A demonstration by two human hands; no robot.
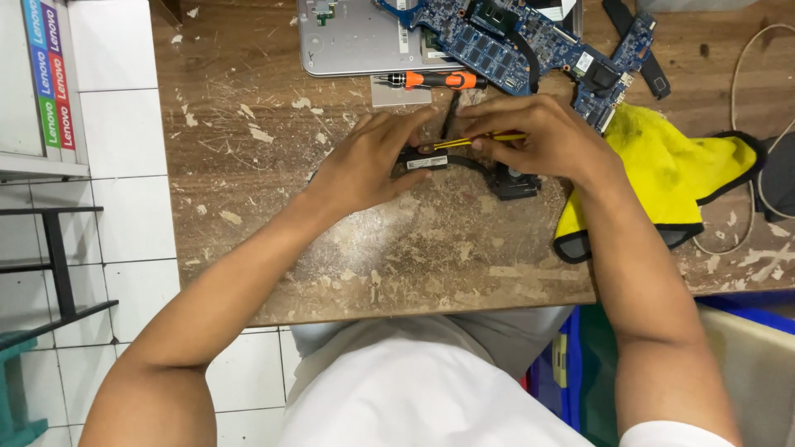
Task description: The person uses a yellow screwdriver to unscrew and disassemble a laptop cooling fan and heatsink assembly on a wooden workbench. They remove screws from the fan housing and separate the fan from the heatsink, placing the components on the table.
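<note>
Left hand (364, 165) pins black laptop heatsink-and-fan assembly (472, 170) flat on scarred wooden table (414, 248); right hand (538, 136) pinches slim yellow-and-black tool (480, 141) against it. Brace firmly, work lightly.

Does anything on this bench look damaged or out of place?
Yes. The table top is badly worn, its surface flaked and scratched pale. A bare blue circuit board lies out of its grey case. Both hands, left and right, hold a small black part.
</note>
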